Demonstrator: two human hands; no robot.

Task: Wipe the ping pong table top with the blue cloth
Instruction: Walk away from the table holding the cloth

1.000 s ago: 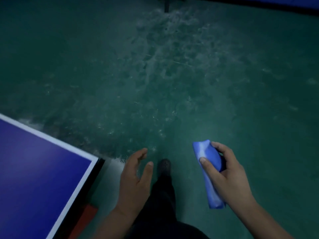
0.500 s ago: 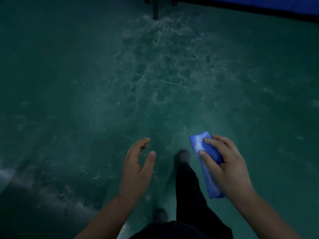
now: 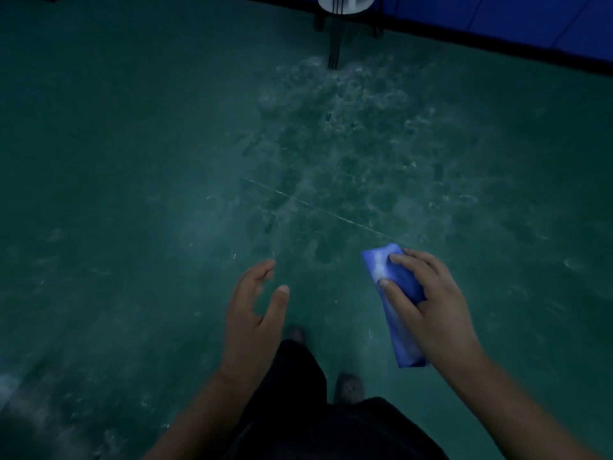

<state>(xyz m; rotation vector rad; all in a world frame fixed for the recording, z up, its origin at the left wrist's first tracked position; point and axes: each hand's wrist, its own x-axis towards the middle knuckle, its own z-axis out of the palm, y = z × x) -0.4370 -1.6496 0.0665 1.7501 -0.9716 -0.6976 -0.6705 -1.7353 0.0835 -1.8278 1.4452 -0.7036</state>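
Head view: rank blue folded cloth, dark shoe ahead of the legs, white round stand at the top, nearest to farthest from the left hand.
From the left hand:
1. Dark shoe, just right of the palm, on the green floor.
2. Blue folded cloth, farther right, held by the right hand.
3. White round stand, far off at the top edge.

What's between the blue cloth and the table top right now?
Cannot tell: no table top shows in this view. The right hand grips the folded blue cloth over scuffed green floor; the left hand is empty. Ahead, only a dark stand by the blue wall.
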